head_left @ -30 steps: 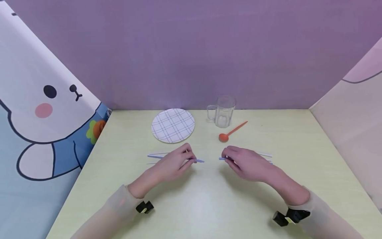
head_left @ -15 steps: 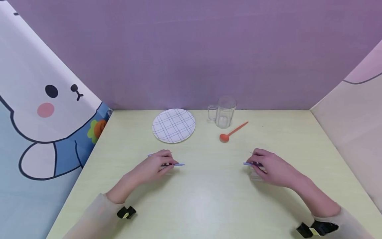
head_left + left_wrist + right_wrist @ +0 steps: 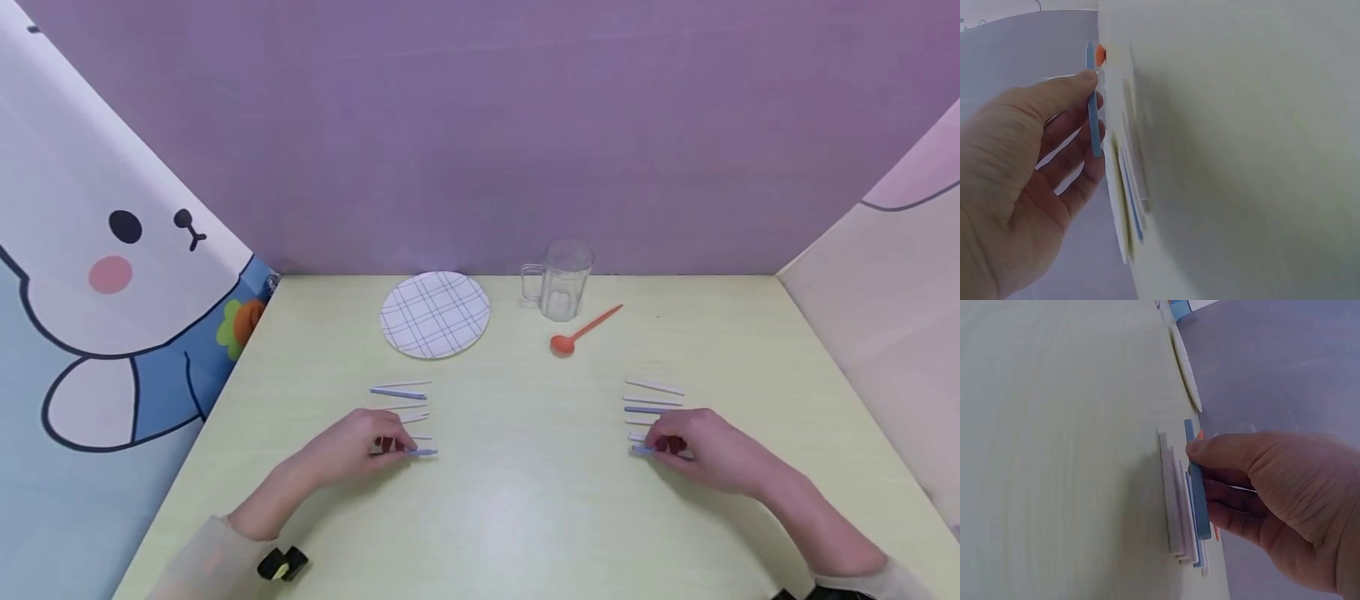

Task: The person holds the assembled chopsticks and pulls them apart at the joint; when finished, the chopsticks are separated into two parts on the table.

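Note:
My left hand (image 3: 360, 446) pinches a thin blue stick (image 3: 1093, 122) between thumb and fingertips, at the near end of the left row. That row holds several short sticks, mostly white, with one blue stick (image 3: 397, 392) toward its far end. Across the table, my right hand (image 3: 708, 450) pinches another blue stick (image 3: 1198, 487) at the near end of the right row. Several white sticks (image 3: 655, 387) lie roughly parallel there, with a blue stick (image 3: 651, 409) among them. Each hand hides parts of its nearest sticks in the head view.
A checked white plate (image 3: 435, 315) lies at the back left. Beside it stand a clear glass mug (image 3: 566, 282) and, in front of the mug, an orange spoon (image 3: 564, 344). A purple wall (image 3: 480, 142) rises behind the table's back edge.
Both hands, each pinching a blue stick, have moved apart from the table's middle and then toward the near side. More of the two stick rows now shows behind them.

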{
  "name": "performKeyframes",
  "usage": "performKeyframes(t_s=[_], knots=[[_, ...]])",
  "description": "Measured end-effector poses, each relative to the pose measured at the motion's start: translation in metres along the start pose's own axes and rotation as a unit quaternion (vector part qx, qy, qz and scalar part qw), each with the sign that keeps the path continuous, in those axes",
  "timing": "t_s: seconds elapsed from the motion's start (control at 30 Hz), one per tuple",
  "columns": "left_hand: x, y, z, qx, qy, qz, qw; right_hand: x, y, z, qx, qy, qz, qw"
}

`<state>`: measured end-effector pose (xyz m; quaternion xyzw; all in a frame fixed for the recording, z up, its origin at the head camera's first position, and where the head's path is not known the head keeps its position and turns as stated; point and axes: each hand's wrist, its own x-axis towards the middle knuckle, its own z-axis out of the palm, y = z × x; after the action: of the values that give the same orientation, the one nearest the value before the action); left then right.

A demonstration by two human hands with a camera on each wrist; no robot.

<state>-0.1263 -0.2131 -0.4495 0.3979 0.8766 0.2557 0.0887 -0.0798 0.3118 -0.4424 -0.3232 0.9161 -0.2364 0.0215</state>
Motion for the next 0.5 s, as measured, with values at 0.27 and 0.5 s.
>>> performKeyframes(t_s=[0.27, 0.5], knots=[[-0.008, -0.002, 0.011, 0.008, -0.016, -0.026, 0.9995, -0.008, 0.004, 0.011, 0.027, -0.013, -0.023, 0.999], [-0.01, -0.004, 0.015, 0.027, -0.015, -0.033, 0.999, -0.01, 0.001, 0.017, 0.013, -0.015, -0.018, 1.0]])
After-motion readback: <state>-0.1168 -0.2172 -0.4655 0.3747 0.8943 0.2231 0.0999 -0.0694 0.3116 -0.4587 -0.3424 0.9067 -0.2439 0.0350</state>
